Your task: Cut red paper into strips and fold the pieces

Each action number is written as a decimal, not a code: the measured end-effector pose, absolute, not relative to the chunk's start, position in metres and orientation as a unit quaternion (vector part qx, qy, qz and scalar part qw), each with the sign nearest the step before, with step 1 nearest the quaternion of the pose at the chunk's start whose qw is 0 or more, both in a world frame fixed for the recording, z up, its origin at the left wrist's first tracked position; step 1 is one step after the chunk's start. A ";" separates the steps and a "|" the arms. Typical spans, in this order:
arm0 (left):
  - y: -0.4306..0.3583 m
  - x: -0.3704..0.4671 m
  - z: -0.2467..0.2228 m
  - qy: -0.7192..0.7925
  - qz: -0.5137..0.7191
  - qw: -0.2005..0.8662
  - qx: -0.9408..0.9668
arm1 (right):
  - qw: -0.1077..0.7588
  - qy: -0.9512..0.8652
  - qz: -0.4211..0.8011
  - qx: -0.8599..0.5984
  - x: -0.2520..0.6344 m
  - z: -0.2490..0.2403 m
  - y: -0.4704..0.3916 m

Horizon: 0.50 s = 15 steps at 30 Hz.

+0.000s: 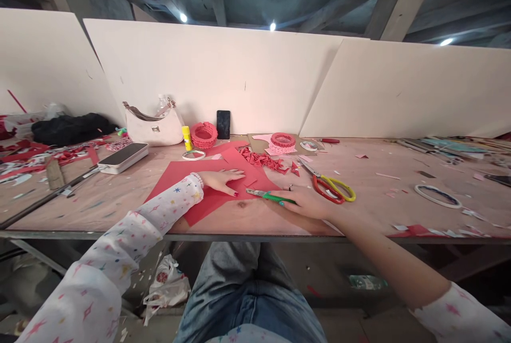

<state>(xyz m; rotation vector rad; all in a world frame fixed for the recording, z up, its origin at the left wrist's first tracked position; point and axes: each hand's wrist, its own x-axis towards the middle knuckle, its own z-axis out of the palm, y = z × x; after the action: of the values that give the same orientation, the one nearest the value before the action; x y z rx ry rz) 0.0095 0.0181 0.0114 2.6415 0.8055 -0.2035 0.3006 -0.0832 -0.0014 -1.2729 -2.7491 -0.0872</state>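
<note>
Red paper sheets lie on the table in front of me, overlapping at angles. My left hand rests flat on them with its fingers stretched out. A green utility knife is in my right hand, its blade pointing left toward a small cut piece of red paper. The right hand's fingers lie around the knife handle, low over the table. Just beyond that hand are scissors with one red and one yellow handle loop. Folded red paper pieces form a heap behind the sheets.
Farther back stand a white handbag, a yellow glue stick, a red ring-shaped paper piece and an upright phone. A pink and red paper ring sits on cardboard. A tape roll lies at right, amid paper scraps.
</note>
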 end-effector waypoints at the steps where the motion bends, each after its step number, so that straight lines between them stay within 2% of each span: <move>1: 0.018 0.009 0.011 0.284 -0.067 0.189 0.938 | 0.057 -0.906 -0.035 -0.419 0.300 -0.002 -0.082; 7: 0.023 0.006 0.006 0.272 -0.042 0.194 0.942 | 0.083 -0.912 -0.022 -0.401 0.300 -0.001 -0.080; 15: 0.022 0.007 0.007 0.269 -0.052 0.191 0.943 | 0.074 -0.906 -0.006 -0.416 0.304 0.006 -0.087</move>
<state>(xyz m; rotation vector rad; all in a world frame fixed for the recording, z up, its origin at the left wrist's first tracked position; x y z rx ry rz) 0.0068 0.0224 0.0070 2.6476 0.7561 -0.1470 0.3037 -0.0870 0.0057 -1.2492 -2.7210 -0.0183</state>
